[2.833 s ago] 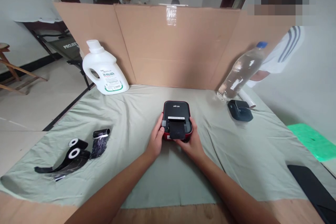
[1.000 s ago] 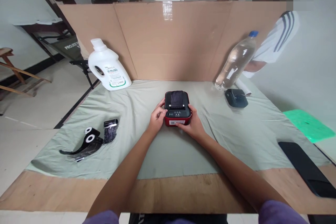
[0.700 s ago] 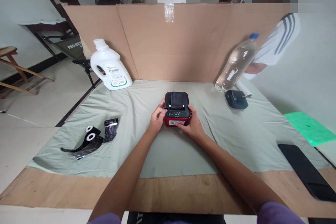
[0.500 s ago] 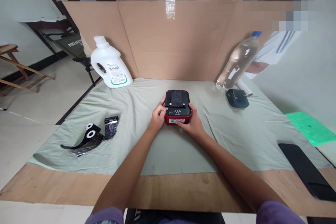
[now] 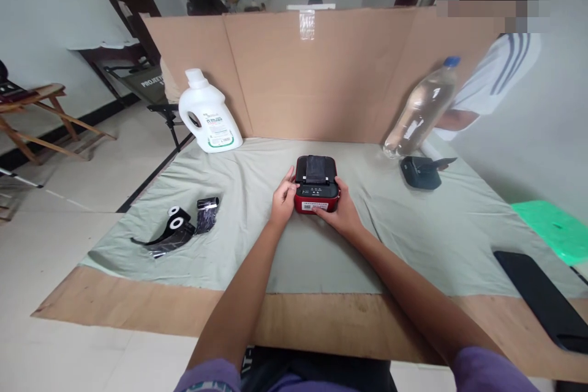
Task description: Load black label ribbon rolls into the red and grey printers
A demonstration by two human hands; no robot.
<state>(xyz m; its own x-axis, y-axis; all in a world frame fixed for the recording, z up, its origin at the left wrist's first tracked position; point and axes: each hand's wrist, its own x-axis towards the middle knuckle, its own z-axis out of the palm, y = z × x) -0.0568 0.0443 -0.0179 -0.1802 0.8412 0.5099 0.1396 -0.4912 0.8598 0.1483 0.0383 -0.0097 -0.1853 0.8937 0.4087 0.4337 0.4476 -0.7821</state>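
A small red and black label printer (image 5: 316,205) rests on the green cloth, its buttons and white sticker facing me. Over its top lies a dark strip (image 5: 316,168). My left hand (image 5: 283,199) grips the printer's left side, thumb at the front edge and fingers along the side. Wrapped round the right front corner, my right hand (image 5: 342,208) has its thumb beside the sticker. Its fingers behind the printer are partly hidden.
Black film rolls (image 5: 177,226) lie on the left. A white jug (image 5: 211,116) and a tilted clear bottle (image 5: 420,110) stand before a cardboard screen (image 5: 312,79). A black device (image 5: 420,173), a phone (image 5: 542,294) and a green stool (image 5: 554,229) are right. Another person (image 5: 496,79) stands behind the bottle.
The view has shifted, so most things sit further right. Both hands keep their hold on the printer. By the black device at right, a dark strip now sticks out to the right.
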